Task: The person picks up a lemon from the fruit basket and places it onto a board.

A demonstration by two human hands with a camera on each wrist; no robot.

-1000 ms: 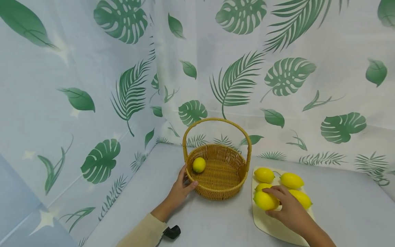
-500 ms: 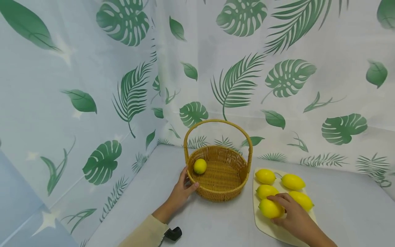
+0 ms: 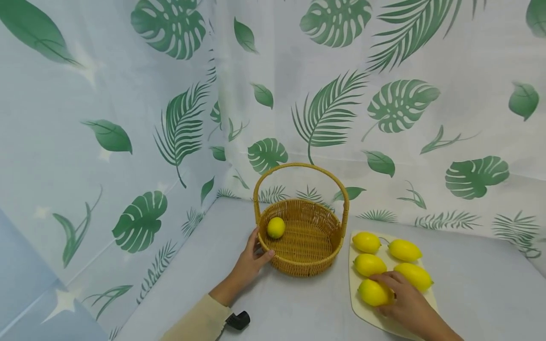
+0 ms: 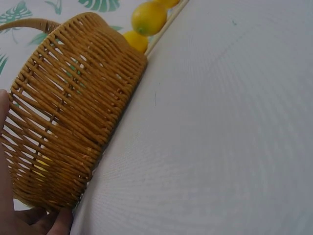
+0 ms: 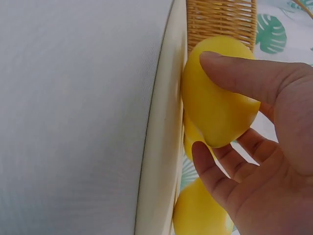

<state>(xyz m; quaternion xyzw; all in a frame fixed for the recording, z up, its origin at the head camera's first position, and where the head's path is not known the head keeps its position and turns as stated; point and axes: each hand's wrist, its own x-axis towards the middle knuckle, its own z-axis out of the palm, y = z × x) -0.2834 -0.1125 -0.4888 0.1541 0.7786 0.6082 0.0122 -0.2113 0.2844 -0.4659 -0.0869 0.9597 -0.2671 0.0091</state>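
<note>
A brown wicker basket with a tall arched handle stands on the table, and one lemon lies inside at its left. My left hand holds the basket's left side, thumb at the rim and fingers along the outer wall. At the right, my right hand holds a yellow lemon at the near part of a cream board. The right wrist view shows the thumb on this lemon, with fingers around its other side. Several more lemons lie on the board behind it.
A black object sits by the left sleeve. White cloth printed with green leaves hangs behind and to the left. Pale grey cloth covers the table between basket and board.
My right hand has brought its lemon towards me and slightly right, uncovering the lemon behind. My left hand and the basket have stayed in place.
</note>
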